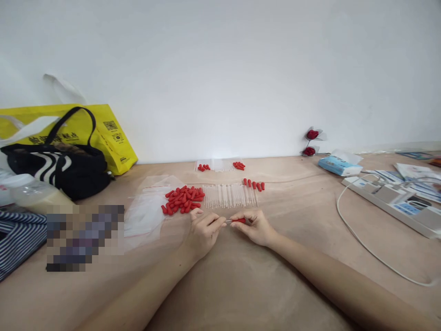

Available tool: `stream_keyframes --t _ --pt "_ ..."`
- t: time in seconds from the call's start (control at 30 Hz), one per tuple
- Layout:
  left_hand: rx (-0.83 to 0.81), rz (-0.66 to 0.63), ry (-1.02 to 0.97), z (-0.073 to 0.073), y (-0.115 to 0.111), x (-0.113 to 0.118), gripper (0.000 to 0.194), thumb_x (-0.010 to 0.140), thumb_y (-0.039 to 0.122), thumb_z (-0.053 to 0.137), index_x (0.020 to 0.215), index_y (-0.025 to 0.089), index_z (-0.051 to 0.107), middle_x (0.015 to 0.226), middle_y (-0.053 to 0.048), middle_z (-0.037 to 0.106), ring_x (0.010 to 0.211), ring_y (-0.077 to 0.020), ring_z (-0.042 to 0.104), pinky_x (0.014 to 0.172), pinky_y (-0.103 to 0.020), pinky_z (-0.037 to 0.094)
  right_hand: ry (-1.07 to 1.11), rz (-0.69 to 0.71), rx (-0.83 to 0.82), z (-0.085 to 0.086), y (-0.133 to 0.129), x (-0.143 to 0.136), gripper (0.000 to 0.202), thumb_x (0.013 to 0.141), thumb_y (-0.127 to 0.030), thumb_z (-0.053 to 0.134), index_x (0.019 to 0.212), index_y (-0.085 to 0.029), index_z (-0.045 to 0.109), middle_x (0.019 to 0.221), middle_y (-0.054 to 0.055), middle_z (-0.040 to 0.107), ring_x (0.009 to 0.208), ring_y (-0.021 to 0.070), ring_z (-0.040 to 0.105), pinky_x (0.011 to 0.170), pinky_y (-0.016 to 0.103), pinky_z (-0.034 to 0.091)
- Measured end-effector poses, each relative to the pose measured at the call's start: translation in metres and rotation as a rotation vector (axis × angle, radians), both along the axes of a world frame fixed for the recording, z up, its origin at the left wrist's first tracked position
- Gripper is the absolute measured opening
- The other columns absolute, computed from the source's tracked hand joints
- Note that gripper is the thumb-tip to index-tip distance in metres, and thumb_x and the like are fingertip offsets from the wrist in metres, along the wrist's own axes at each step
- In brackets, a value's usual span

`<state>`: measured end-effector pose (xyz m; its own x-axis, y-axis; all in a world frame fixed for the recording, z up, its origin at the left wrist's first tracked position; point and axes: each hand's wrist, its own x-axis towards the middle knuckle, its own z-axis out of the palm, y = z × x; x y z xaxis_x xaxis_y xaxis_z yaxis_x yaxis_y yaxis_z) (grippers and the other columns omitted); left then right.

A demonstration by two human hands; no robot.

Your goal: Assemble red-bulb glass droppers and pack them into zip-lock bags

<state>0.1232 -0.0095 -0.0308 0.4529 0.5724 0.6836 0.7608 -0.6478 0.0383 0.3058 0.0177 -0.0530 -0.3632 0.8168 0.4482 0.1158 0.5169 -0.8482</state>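
Note:
My left hand point(205, 231) pinches a thin clear glass dropper tube point(228, 221) between thumb and fingers. Opposite it, my right hand point(257, 226) is closed on a red rubber dropper bulb point(240, 220), which meets the tube's right end; how far the tube sits inside is hidden. Just beyond my left hand lies a heap of red bulbs point(184, 200). A row of clear glass tubes point(229, 196) stretches to its right, with several red bulbs point(254, 185) at the row's far right end.
Clear zip bags point(144, 218) lie left of the heap. Against the wall are packed bags point(220, 164) with red bulbs. A yellow bag point(119, 138), black bag point(82, 172) and jar point(37, 195) stand left. Rightward are tissues point(336, 165), a power strip point(389, 202) and a cable point(358, 241).

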Motion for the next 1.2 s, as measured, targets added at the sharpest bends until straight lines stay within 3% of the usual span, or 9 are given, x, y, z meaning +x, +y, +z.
stream_keyframes --t 0.33,0.6,0.77,1.0,1.2 --pt "-0.004 -0.012 -0.023 0.001 -0.001 0.003 0.022 0.086 0.020 0.042 0.078 0.022 0.063 0.062 0.003 0.062 0.056 -0.0097 0.053 0.072 -0.033 0.024 -0.003 0.033 -0.058 -0.003 0.002 -0.003 0.014 0.070 -0.028 0.063 0.079 -0.019 0.068 0.077 0.003 0.069 0.068 0.0136 0.062 0.064 0.025 0.048" --pt "0.009 -0.020 -0.023 0.001 0.002 0.001 0.020 0.086 0.023 0.044 0.080 0.022 0.063 0.063 0.003 0.064 0.058 -0.0097 0.055 0.075 -0.034 0.024 -0.064 0.058 -0.005 0.002 0.005 0.001 0.013 0.071 -0.028 0.063 0.080 -0.020 0.068 0.078 0.003 0.069 0.070 0.0147 0.063 0.066 0.026 0.049" --pt "0.030 -0.020 -0.061 0.001 0.008 -0.001 0.016 0.085 0.026 0.048 0.080 0.022 0.062 0.064 0.004 0.065 0.059 -0.0096 0.056 0.077 -0.035 0.025 -0.001 0.053 -0.094 -0.004 0.009 0.003 0.030 0.066 -0.031 0.067 0.093 -0.019 0.065 0.084 0.004 0.068 0.076 0.0161 0.063 0.072 0.029 0.049" --pt "-0.013 -0.040 -0.049 0.001 0.006 -0.001 0.017 0.086 0.024 0.046 0.080 0.022 0.062 0.064 0.004 0.065 0.057 -0.0093 0.056 0.078 -0.035 0.025 -0.064 0.062 0.022 0.003 0.009 0.007 0.013 0.073 -0.030 0.061 0.078 -0.020 0.066 0.076 0.002 0.068 0.069 0.0136 0.061 0.067 0.026 0.048" --pt "-0.034 -0.066 -0.100 0.003 0.005 0.001 0.014 0.084 0.023 0.048 0.084 0.022 0.062 0.065 0.003 0.066 0.057 -0.0090 0.057 0.083 -0.035 0.027 0.151 0.021 -0.197 0.004 0.005 -0.001 0.026 0.066 -0.039 0.066 0.082 -0.019 0.061 0.071 0.001 0.063 0.066 0.0125 0.058 0.064 0.025 0.047"
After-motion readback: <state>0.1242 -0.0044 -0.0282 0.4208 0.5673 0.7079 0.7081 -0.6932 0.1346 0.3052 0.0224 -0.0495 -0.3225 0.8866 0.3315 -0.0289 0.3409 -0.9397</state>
